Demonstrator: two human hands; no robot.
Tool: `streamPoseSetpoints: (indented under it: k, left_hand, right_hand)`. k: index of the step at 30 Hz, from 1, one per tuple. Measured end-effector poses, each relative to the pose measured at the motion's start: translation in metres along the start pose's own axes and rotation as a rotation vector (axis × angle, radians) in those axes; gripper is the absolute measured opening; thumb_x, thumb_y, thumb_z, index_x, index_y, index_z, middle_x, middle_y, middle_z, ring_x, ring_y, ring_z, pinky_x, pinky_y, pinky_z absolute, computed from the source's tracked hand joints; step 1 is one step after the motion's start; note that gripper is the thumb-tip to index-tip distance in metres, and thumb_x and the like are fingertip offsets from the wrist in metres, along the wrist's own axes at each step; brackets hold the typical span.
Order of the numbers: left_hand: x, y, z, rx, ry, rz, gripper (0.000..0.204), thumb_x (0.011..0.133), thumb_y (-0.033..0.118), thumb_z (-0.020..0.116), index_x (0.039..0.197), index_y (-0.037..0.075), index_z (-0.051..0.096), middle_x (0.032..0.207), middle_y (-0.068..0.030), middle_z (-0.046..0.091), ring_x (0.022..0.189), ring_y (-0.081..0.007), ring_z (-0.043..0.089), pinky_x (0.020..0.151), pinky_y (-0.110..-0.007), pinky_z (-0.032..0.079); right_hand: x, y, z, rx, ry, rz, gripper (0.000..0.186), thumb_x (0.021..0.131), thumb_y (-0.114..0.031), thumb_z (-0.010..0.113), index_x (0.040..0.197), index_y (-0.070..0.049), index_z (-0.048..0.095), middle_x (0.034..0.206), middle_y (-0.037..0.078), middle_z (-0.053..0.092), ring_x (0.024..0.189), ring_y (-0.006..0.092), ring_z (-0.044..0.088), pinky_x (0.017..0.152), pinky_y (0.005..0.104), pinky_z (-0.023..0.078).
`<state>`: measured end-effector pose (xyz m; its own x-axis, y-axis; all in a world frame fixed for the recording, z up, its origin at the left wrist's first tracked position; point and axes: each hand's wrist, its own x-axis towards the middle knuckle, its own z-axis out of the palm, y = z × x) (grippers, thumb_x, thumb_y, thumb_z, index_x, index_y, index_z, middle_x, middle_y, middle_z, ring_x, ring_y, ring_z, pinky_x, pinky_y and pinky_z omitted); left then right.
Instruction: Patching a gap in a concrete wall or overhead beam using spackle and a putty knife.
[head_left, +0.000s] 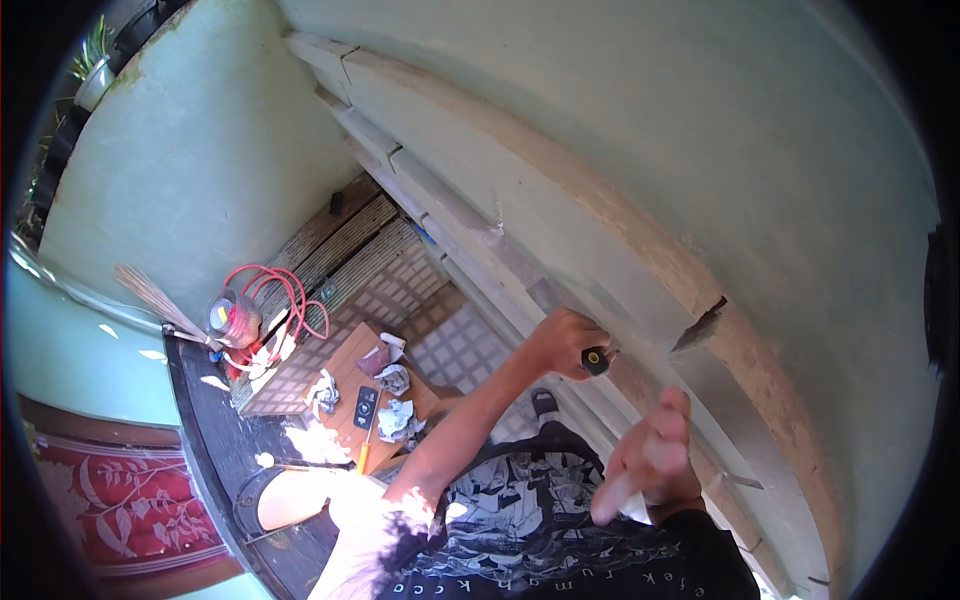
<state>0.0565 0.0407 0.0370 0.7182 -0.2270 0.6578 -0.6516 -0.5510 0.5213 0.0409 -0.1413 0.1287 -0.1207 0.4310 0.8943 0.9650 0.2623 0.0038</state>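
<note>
Right hand (648,455) nearest the lens, blurred, fingers loosely spread, holding nothing, raised near the wall. Left hand (565,342) beyond it, fingers wrapped round a black-handled tool (595,361), tip pressed to the wall moulding (520,262), likely for scraping. Far below: small wooden table (352,372) with crumpled paper (398,420).

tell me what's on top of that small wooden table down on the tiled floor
On the small wooden table lie crumpled paper wads, a dark flat device, and a yellow-handled tool hanging over its edge. What lies under the paper is hidden.
</note>
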Motion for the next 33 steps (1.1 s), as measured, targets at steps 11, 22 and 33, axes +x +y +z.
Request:
streamPoseSetpoints:
  k: [11,22,33]
  left_hand:
    - [0.012,-0.003,-0.003,0.034,-0.098,-0.008,0.008,0.062,0.017,0.069,0.065,0.015,0.062,0.061,-0.0016,0.061,0.059,-0.0254,0.061,0.052,-0.036,0.044]
    - [0.001,-0.008,-0.008,-0.613,0.479,-0.419,0.015,0.062,0.021,0.07,0.06,0.012,0.059,0.054,-0.0065,0.057,0.053,-0.0299,0.057,0.049,-0.041,0.042]
    - [0.011,-0.003,-0.019,-0.041,-0.088,-0.124,0.016,0.062,0.021,0.071,0.06,0.011,0.059,0.055,-0.0086,0.056,0.055,-0.0329,0.057,0.05,-0.041,0.043]
  right_hand:
    - [0.083,-0.016,-0.052,-0.268,0.546,-0.378,0.046,0.101,-0.043,0.01,0.145,-0.046,-0.006,0.155,0.002,-0.014,0.144,0.0211,-0.008,0.116,0.042,-0.005]
    - [-0.008,0.045,0.062,-0.089,-0.288,0.23,0.055,0.077,-0.063,0.055,0.127,-0.037,0.055,0.141,0.016,0.039,0.126,0.0358,0.04,0.107,0.0501,0.027]
    - [0.012,0.068,0.048,0.061,-0.464,0.244,0.048,0.082,-0.052,0.059,0.127,-0.034,0.055,0.138,0.017,0.039,0.128,0.037,0.037,0.108,0.0491,0.029]
